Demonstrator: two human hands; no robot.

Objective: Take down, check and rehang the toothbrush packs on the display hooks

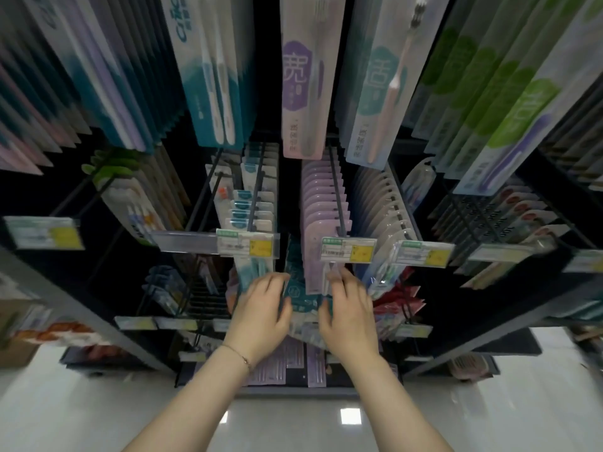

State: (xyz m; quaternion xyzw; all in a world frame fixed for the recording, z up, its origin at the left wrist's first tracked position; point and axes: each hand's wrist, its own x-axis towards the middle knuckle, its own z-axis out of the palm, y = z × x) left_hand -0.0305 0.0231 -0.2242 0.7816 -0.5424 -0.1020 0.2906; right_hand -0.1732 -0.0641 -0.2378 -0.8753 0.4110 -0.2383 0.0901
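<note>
Head view: two hands on a teal pack

Head camera looks down a dark display rack [489, 337] hung with rows of toothbrush packs. Low in the middle, the teal pack [298, 293] sits between both hands, just under the yellow-and-green price tags [347, 250].

The left hand [264, 308] has its grip on the pack's left edge, fingers curled over it and thumb lying on the front. The right hand [349, 309] holds the right edge, thumb on the teal card and fingers reaching up beside the lowest of the lilac packs [321, 203]. Blur hides whether the teal pack is on a hook or off it.

The lilac packs hang in a tight row along one dark hook [337, 190]. A thin bracelet [243, 355] circles the left wrist. Below the rack lies a pale, glossy floor [81, 419].
</note>
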